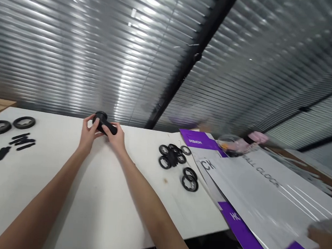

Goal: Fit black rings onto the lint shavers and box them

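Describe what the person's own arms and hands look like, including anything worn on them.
The left hand and right hand are bare, without gloves. No sleeve, watch or bracelet shows on either forearm. No rings are visible; nail details are too small to tell.

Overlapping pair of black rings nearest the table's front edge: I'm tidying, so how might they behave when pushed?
The overlapping black rings would probably slide rather than roll, lying nearly flat on the white table. Being overlapped, they may separate or drag each other. Open centers suggest little weight.
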A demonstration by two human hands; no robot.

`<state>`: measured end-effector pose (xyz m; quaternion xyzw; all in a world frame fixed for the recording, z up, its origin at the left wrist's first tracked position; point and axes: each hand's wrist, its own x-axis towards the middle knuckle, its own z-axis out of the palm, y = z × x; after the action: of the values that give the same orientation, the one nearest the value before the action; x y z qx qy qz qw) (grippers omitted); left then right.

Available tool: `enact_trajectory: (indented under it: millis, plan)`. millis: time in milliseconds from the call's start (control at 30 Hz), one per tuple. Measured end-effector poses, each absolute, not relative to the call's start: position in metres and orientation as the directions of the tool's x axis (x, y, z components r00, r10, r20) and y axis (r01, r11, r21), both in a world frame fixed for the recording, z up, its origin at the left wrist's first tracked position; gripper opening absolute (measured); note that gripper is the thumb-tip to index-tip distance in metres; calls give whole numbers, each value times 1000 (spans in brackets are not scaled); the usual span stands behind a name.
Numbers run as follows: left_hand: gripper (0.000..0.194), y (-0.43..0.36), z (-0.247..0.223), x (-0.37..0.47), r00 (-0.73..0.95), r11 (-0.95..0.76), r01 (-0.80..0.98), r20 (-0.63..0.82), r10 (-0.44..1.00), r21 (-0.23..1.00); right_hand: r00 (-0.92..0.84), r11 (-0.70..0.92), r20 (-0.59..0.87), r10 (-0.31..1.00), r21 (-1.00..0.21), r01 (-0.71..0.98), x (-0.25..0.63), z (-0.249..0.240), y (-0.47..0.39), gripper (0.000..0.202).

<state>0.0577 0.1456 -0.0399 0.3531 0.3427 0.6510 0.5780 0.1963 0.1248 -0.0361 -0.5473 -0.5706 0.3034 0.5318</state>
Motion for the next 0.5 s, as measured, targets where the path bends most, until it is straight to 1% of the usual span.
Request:
enact_trajectory:
  millis: [33,133,167,233,300,333,367,433,500]
  plan:
    - [68,146,-40,55,-98,-106,-498,66,993,861,186,204,264,946,-936,288,193,-35,125,59]
    - [73,145,-37,51,-144,-117,-499,51,988,859,130,183,217,967,-955,234,188,-28,121,60]
    - [70,144,-36,51,-151,-117,-508,45,987,854,101,179,207,973,-956,231,187,-24,118,60]
    - [59,140,-30,51,-165,-121,-528,38,985,841,44,187,205,978,-949,253,186,-15,111,62]
    - [48,136,-21,52,-158,-123,-550,41,987,826,-8,213,221,975,-931,296,186,-4,104,69]
    - [46,134,-17,52,-138,-112,-566,41,990,817,-30,225,228,973,-921,318,186,1,101,73]
    - [46,132,-13,52,-107,-93,-584,37,994,806,-46,233,231,972,-911,339,186,6,99,77]
    - [54,130,-7,53,-40,-53,-625,36,999,779,-68,235,227,972,-891,388,186,13,97,81]
    - [59,132,-6,53,-7,-41,-664,48,999,747,-84,242,230,970,-854,461,187,18,97,84]
